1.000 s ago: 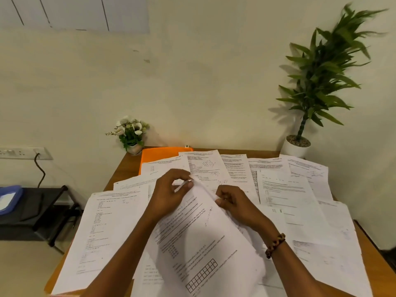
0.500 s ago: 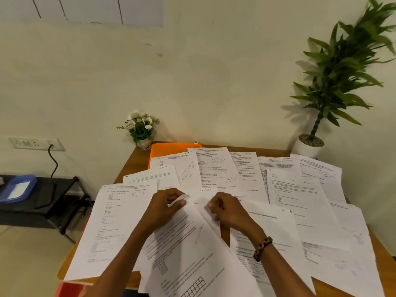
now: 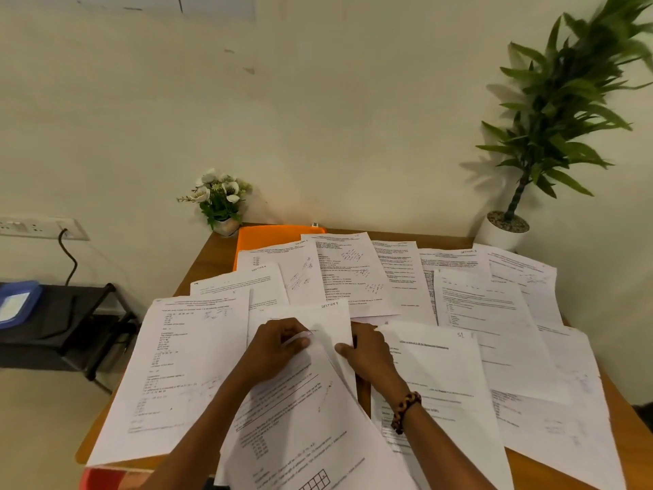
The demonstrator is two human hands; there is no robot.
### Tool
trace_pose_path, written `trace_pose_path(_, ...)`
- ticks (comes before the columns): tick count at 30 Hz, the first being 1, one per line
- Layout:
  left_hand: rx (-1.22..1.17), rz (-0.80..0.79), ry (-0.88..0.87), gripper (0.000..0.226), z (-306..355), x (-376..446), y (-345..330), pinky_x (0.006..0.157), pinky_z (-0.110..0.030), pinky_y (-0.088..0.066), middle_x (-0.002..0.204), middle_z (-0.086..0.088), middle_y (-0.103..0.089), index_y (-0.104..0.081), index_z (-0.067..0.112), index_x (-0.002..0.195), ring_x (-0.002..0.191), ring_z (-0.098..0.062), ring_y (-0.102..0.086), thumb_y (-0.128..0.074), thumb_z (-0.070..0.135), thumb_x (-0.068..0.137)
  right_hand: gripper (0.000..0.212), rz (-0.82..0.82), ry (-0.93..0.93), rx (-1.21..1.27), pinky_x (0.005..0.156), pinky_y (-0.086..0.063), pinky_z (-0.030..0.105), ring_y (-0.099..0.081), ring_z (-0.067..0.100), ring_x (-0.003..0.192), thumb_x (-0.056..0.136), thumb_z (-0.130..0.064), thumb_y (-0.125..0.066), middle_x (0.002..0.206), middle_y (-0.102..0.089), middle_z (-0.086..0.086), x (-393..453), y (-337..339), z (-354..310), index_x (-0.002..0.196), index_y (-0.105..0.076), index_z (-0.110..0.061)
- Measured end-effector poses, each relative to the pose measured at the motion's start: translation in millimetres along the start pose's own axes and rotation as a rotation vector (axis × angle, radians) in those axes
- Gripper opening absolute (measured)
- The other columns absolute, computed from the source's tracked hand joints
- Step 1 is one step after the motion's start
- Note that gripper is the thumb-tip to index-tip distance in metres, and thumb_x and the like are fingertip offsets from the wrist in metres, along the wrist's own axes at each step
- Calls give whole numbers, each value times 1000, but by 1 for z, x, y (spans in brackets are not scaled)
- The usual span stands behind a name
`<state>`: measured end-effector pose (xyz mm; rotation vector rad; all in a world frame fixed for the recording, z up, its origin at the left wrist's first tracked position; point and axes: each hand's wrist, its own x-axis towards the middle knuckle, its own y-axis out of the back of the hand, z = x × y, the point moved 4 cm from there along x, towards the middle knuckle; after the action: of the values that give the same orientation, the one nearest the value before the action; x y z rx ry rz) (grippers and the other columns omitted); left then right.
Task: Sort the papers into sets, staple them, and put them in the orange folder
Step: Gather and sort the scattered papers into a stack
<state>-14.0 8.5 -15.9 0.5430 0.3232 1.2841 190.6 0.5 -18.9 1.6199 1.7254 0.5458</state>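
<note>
Several printed white papers [image 3: 353, 274] lie spread over the wooden table [image 3: 208, 258]. The orange folder [image 3: 268, 235] lies at the table's far left, partly covered by sheets. My left hand [image 3: 275, 344] pinches the top corner of a tilted sheet [image 3: 300, 419] in front of me. My right hand [image 3: 367, 351], with a beaded bracelet on the wrist, grips the right edge of a sheet marked "Section 4" [image 3: 328, 313]. No stapler is in view.
A small flower pot [image 3: 221, 203] stands at the far left corner, and a tall potted plant [image 3: 551, 111] at the far right. A black side rack [image 3: 70, 323] with a blue tray [image 3: 16, 304] stands left of the table. Something red [image 3: 109, 477] shows below the near edge.
Both hands have come nearer to me and lowered with the tilted sheet. The sheet marked "Section 4" now shows behind my hands. The camera has tilted and shifted.
</note>
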Motion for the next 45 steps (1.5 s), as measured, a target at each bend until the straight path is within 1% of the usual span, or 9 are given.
trace_pose_path(8,-5,-4,-83,5,14,10,1,76,-12,-52,91,19,-73,-73,27,94,89,0,-69,-68,27,95,23,-42,63,14,83,-57,42,-69,22,87,89,-32,-72,95,-74,2,7,8,-1,103,-72,-13)
trace_pose_path(14,57,97,-123,3,25,29,14,91,-20,-47,106,17,-66,-68,36,93,102,-5,-61,-66,36,91,31,-184,308,-31,100,-52,32,-60,12,118,99,-35,-53,131,-65,-10,0,7,-11,127,-65,-32)
trace_pose_path(20,119,6,-94,22,32,34,14,86,-14,-45,100,25,-65,-63,44,90,97,4,-61,-68,23,95,55,-232,308,-16,102,-49,53,-57,29,119,104,-55,-28,128,-59,13,2,1,-7,122,-57,-12)
trace_pose_path(23,75,64,-88,15,30,30,9,80,-8,-43,93,27,-66,-67,37,93,92,9,-62,-69,22,94,60,-201,255,63,109,-41,39,-50,26,129,105,-53,-27,140,-51,15,-22,16,-31,133,-50,-4)
trace_pose_path(27,8,149,-94,14,26,22,9,79,-10,-47,95,17,-70,-69,29,104,90,-3,-65,-71,23,92,41,-227,329,174,98,-26,11,-29,-11,119,106,-35,-45,129,-25,-43,-37,5,-42,143,-28,-44)
trace_pose_path(30,7,117,-2,26,29,15,13,79,-15,-48,93,17,-66,-64,32,118,88,-6,-64,-70,28,93,37,-156,268,191,83,-34,1,-39,-7,115,107,-22,-48,119,-33,-37,-39,-1,-35,139,-39,-37)
trace_pose_path(36,191,-30,95,27,23,0,19,69,-13,-37,75,15,-56,-52,29,78,71,-7,-56,-53,44,101,40,-147,216,131,110,-43,32,-50,13,128,105,-27,-52,138,-51,-10,-36,-15,-35,145,-48,-21)
trace_pose_path(40,197,34,63,32,17,-12,29,68,-13,-37,70,9,-56,-50,24,74,65,-6,-53,-53,41,101,12,-248,177,169,89,-52,27,-60,10,102,105,-34,-50,107,-60,-13,-34,-19,-47,112,-56,-26)
trace_pose_path(45,249,87,82,35,14,-30,57,63,-10,-35,65,11,-52,-46,28,69,59,-4,-51,-54,38,102,29,-289,97,392,80,-55,30,-62,10,84,108,-38,-42,87,-65,-8,-27,-26,-68,88,-59,-25)
